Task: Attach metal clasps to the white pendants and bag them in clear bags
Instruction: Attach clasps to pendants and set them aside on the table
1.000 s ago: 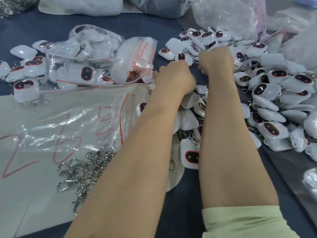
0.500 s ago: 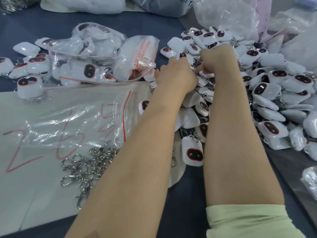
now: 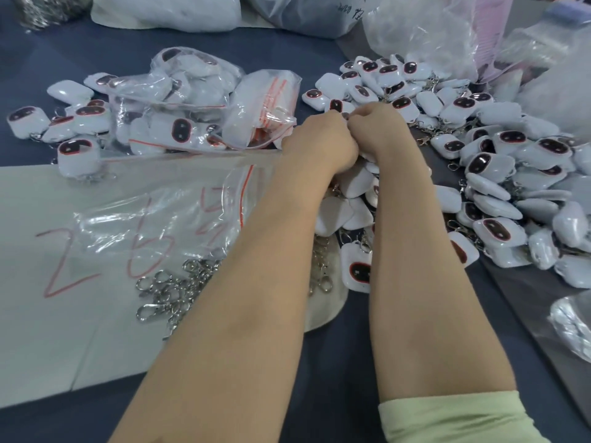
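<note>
Dark blue cloth surface (image 3: 287, 55) spread under everything, running out past the hands to the far edge. Left of the hands, a pale sheet (image 3: 38, 330) lying flat on the cloth, marked with red handwriting. Beyond the hands, at the far edge, bulky white sacks (image 3: 166, 11) and crumpled clear plastic (image 3: 415, 36). Right of the hands, a grey strip (image 3: 524, 298) crossing the cloth at a slant. Soft, even light, no hard shadows. No walls, floor or windows in view.
</note>
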